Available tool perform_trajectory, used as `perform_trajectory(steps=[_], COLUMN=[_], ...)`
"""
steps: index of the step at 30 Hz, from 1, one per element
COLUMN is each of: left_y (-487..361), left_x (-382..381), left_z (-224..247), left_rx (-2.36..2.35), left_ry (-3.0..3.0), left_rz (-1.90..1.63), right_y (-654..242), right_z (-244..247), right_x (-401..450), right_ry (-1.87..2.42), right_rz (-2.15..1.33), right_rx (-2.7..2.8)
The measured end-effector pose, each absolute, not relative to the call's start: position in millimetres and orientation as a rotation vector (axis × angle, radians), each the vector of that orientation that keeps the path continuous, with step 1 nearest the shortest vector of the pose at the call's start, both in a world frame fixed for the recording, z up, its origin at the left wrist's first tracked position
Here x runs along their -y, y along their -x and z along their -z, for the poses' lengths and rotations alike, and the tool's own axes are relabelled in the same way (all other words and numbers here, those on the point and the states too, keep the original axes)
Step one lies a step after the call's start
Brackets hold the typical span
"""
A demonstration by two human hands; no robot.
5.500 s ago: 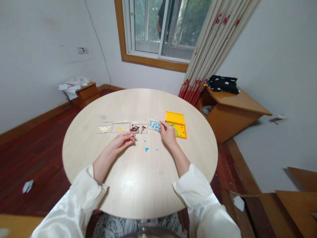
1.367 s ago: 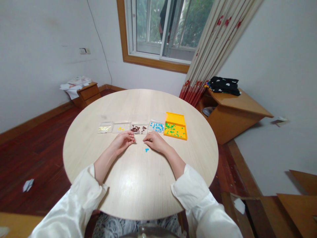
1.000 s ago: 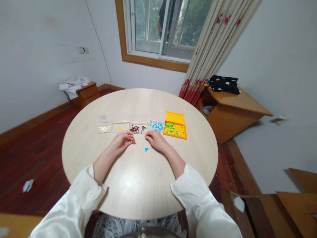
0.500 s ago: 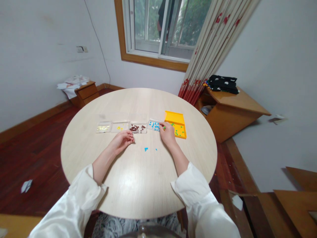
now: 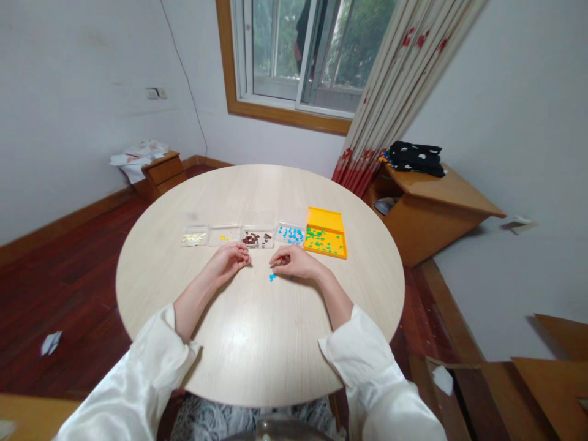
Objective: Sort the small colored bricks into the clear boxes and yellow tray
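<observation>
My left hand (image 5: pixel 227 260) rests on its side on the table, its fingers curled; whatever they hold, if anything, is hidden. Across a small gap, my right hand (image 5: pixel 297 262) hovers with thumb and fingertips pinched together; anything between them is too small to make out. Just below its fingertips lie a few loose blue pieces (image 5: pixel 272 277). Beyond the right hand stands a clear box of blue pieces (image 5: pixel 291 234), beside an open yellow case (image 5: pixel 325 217) with green pieces (image 5: pixel 321 239). In front of the left hand is a clear box of brown pieces (image 5: pixel 256 238).
Farther left are a clear box with yellow pieces (image 5: pixel 224 237) and another with pale pieces (image 5: pixel 195 237). All stand on a round wooden table (image 5: pixel 261 343). A wooden cabinet (image 5: pixel 441 214) with dark cloth (image 5: pixel 416 158) is at the right, near the curtain (image 5: pixel 390 86).
My right hand has moved left and nearer to me, away from the blue box and yellow case, to above the loose blue pieces. My left hand has stayed put.
</observation>
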State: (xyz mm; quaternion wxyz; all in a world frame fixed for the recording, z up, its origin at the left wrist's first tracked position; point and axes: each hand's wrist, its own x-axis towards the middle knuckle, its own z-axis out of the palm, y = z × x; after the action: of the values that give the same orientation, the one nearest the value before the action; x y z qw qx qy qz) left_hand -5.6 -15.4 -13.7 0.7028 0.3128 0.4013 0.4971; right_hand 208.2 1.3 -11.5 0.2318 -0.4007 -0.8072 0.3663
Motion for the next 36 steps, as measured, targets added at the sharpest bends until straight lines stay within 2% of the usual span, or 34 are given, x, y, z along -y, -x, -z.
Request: perform_trajectory(steps=[9,16,23,28,36], left_y=[3,-7,-11,-13,-15], left_x=[18,18,25,31,35], left_z=[13,25,30,25,29], left_rx=[-0.932,-1.292,-1.258,-1.158,-0.988], left_ry=[-0.796,-1.450,-1.960,-2.078,-2.171], left_rz=[-1.107,-1.327,-1.114,-1.028,-0.800], right_y=[-211,-210,-213,-222,-231], right_z=[8,12,19,24,26], right_x=[1,0,-11,-26,-29], right_ry=[1.030,1.045,1.224,1.382,1.528], right_rz=[-1.125,-1.095,-0.926,-0.727,-0.535], right_rx=[2.421,2.417,1.934,1.524,1.429])
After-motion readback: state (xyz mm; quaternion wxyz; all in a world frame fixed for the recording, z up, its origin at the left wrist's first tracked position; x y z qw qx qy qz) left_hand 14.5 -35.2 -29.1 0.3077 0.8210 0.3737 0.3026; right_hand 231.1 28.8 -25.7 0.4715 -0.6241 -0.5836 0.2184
